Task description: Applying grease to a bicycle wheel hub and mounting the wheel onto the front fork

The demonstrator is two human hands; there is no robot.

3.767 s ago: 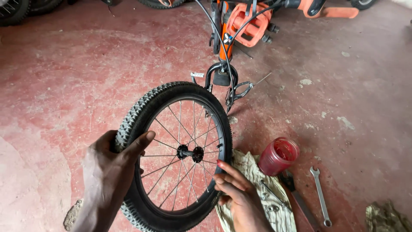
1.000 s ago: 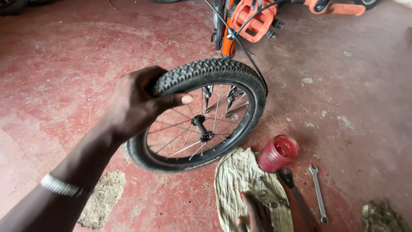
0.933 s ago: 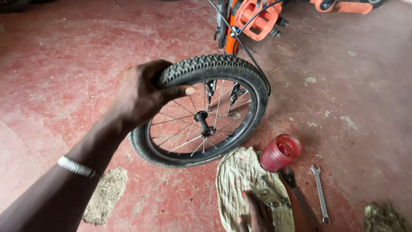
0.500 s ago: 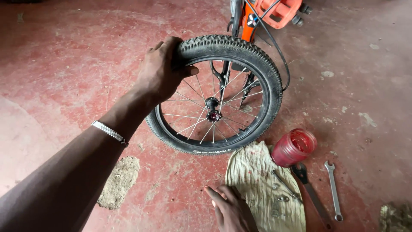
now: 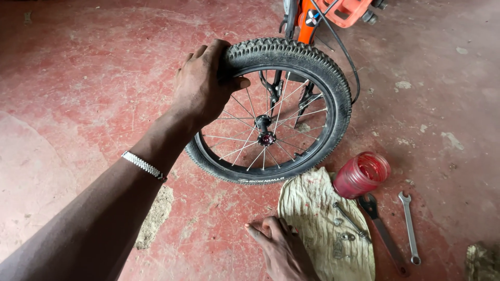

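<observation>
A worn, red-painted concrete floor [image 5: 83,78], scuffed and stained, with bare patches [image 5: 153,216] under soft even light.

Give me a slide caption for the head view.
Left hand grips a small bicycle wheel; right hand rests beside a rag.

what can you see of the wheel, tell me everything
The wheel is a small bicycle wheel: knobby black tyre, dark rim, thin silver spokes, a dark hub with a reddish end. It stands near upright on the red floor, between the fork legs of an orange bike, hub not seated. The left hand grips the tyre at the top left. Its lower edge sits beside a dirty rag; whether they touch is unclear.
</observation>
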